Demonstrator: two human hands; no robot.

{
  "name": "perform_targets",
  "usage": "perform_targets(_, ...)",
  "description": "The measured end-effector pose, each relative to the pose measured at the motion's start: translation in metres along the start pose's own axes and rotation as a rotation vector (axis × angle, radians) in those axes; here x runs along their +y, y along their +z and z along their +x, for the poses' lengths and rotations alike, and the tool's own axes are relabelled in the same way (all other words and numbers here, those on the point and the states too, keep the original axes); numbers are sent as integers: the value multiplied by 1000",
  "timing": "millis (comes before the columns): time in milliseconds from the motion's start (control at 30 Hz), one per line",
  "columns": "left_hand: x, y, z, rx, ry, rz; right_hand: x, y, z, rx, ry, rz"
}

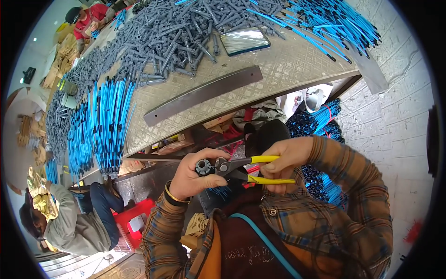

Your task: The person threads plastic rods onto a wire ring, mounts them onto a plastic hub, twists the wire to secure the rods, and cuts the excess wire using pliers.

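My left hand [187,180] is closed around a dark round plastic piece [203,167] with a notched grey end turned up. My right hand [289,157] grips cutting pliers [264,159] by their yellow handles, which stand apart. Their dark metal jaws sit right beside the round piece, close to my left fingers. Whether the jaws touch it, and what lies between them, I cannot tell. A few blue strands [220,191] show below my left hand, and their upper ends are hidden.
A patterned table [223,88] carries a heap of grey plastic plugs [179,37], a dark metal bar [204,95], a tray of thin clear strips [245,41] and bundles of blue rods [111,121]. A co-worker [76,218] sits at left near a red crate [132,223]; another person [90,18] works beyond.
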State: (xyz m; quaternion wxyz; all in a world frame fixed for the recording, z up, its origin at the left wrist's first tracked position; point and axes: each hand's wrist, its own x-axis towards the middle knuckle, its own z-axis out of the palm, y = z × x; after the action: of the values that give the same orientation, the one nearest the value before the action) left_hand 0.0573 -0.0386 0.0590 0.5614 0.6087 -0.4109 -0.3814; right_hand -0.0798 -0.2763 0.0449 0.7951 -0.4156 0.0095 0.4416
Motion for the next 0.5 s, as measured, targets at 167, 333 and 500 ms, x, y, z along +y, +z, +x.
perform_targets(167,7,3,4,30,-69,42,-31,11,-12,85,51,-228)
perform_targets(333,6,3,3,25,-47,63,-32,10,-11,90,80,-288)
perform_targets(500,7,3,1,43,-89,23,-27,5,-8,87,58,-415)
